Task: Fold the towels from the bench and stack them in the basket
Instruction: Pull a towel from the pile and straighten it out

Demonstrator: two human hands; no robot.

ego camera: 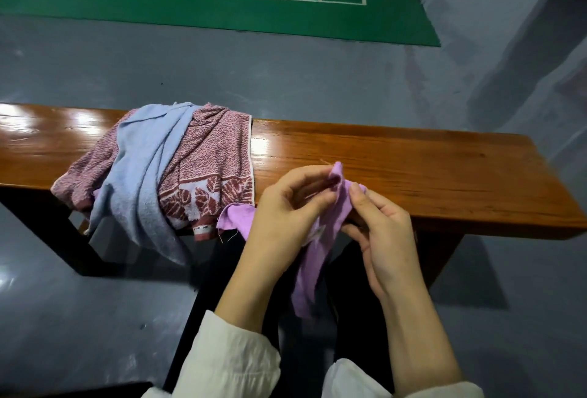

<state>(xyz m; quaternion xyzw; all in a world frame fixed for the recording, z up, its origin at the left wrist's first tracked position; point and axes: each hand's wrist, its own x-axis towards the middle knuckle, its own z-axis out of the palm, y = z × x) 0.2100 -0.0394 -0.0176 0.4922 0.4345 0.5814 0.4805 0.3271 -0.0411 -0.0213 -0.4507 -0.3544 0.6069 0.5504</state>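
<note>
1. Pinching the top edge of the purple towel (320, 238) with both hands: left hand (286, 207) with thumb and fingers pressed together on the cloth near its upper corner, right hand (381, 229) nipping the same edge just beside it.
2. Hanging in a bunched strip below the grip, in front of the tabletop (413, 169); one flap poking out left of the left wrist.
3. Best bet now, by the look of it: sliding the hands apart along the hem to find both corners, then shaking flat before any fold.
4. Worth keeping tension even, since thin, limp cloth with frayed threads twists easily.
5. Waiting on the tabletop: a pale blue towel (143, 181), soft and nubby, draped over a red patterned towel (212, 156) with a leaf border, both rumpled and spilling over the near edge.
6. Glossy, reddish wood under them, slick-looking, so probably easy sliding.
7. No basket anywhere in view.
</note>
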